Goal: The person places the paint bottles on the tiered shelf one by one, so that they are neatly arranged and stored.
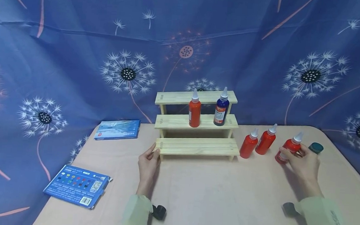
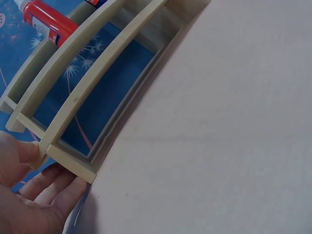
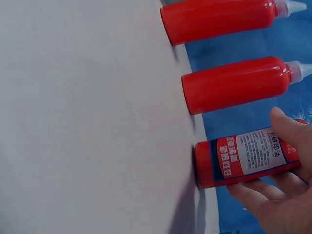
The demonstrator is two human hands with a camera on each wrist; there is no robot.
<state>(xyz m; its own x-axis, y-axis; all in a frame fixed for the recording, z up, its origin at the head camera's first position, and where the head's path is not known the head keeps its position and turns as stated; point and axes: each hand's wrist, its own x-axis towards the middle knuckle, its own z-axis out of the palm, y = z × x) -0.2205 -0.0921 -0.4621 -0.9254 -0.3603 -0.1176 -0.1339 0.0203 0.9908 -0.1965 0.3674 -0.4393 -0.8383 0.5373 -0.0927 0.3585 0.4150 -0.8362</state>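
Fingers (image 3: 287,129) of the right hand (image 1: 306,165) wrap round a red squeeze bottle (image 3: 248,153) with a printed label, thumb on one side and the rest on the other, parted only by the bottle's width; whether its base touches the desk (image 1: 205,194) cannot be told. Just left of those fingers stand two more upright red bottles, the nearer one (image 1: 265,143) and the farther one (image 1: 248,146), while a dark green round object (image 1: 316,148) lies just beyond them on the right. Thumb and fingers of the left hand (image 1: 148,164) pinch the left end of the lowest step of a three-tier wooden stand (image 1: 196,146). Up and to the right of that grip, an orange-red bottle (image 1: 194,113) and a dark blue bottle (image 1: 220,112) stand on the middle step. Left of the left fingers lie two blue boxes, one flat box (image 1: 117,129) farther back and a watercolor paint box (image 1: 76,185) nearer. Behind both hands hangs a blue dandelion-print cloth (image 1: 86,67).
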